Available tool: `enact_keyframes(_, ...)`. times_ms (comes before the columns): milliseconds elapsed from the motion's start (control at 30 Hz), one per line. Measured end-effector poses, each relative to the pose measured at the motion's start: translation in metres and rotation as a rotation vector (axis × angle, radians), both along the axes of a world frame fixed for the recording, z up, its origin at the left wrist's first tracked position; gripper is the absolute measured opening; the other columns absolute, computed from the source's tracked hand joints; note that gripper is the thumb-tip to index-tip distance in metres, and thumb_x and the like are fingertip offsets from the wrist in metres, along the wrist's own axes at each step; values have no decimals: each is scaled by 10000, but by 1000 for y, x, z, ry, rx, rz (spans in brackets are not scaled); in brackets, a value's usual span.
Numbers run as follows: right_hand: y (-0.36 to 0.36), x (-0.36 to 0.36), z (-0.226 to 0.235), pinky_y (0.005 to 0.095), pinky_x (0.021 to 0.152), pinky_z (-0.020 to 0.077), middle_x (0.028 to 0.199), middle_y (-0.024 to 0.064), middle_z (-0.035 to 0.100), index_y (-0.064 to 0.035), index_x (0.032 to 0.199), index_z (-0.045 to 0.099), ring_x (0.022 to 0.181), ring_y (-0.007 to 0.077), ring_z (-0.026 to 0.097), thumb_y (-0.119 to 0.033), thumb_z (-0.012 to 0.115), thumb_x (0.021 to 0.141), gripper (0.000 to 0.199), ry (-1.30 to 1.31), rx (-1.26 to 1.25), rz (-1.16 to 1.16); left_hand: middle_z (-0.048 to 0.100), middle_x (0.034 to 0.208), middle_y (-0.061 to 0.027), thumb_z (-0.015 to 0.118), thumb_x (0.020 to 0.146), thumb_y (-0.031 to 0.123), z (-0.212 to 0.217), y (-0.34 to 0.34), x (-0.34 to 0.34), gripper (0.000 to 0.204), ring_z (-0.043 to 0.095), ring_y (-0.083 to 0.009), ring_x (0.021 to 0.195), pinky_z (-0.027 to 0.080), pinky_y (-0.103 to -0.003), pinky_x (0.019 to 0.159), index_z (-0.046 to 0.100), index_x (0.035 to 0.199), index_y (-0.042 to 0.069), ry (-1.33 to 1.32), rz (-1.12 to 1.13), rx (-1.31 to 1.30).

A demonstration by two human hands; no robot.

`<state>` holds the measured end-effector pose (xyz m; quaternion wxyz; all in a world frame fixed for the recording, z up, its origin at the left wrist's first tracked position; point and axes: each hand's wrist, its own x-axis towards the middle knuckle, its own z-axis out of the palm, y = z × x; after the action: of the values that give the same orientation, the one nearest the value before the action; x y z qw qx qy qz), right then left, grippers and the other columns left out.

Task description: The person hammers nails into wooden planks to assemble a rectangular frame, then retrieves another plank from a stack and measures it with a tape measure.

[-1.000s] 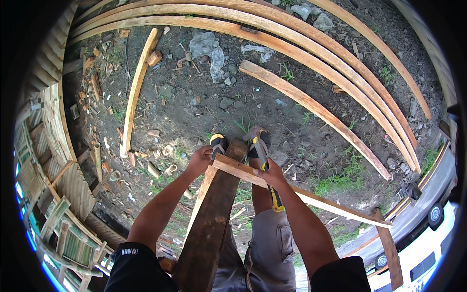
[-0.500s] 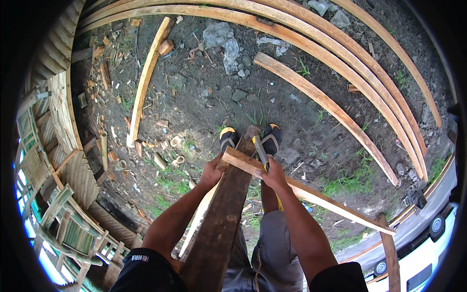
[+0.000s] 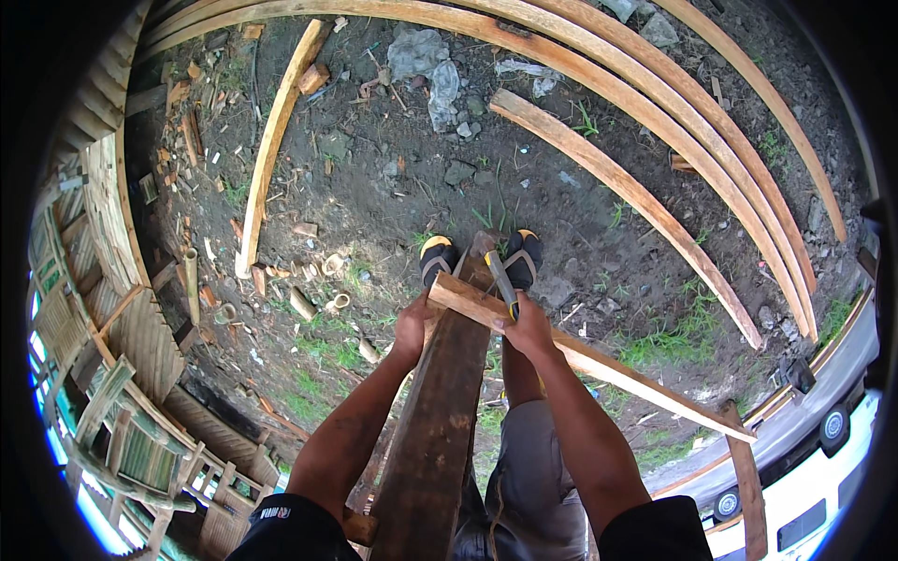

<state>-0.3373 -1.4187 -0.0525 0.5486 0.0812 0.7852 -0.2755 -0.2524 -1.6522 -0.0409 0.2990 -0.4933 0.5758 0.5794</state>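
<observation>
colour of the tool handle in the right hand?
Yellow and black, on the tool handle that the right hand holds against the wooden strip. Head view, the only one.

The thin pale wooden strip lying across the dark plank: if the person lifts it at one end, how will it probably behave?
The pale wooden strip is long and slender, so its free end would probably sag and wobble. It looks light for its length. It lies only across the dark plank, under the left hand and right hand, so a push may swing it sideways.

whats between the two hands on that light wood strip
In the head view, the dark upright plank runs between the left hand and right hand, under the light wood strip.
</observation>
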Motion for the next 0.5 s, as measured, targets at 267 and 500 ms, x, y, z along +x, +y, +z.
enact_keyframes(267,0,3,2,564,976,387,1041,221,679,-51,1222,512,1057,431,628,-253,780,780,555,-8,-20,-3,531,1388,-173,255,1023,558,-18,-8,-27,731,512,-273,1253,352,-363,1085,456,1388,-43,-70,355,409)
enact_keyframes(500,-1,-2,9,540,890,459,936,266,670,-35,1132,496,962,464,644,-240,776,772,500,67,-25,28,633,1186,-139,559,963,449,-23,-3,-44,509,606,-242,1111,459,-389,994,547,1251,29,-207,348,420)
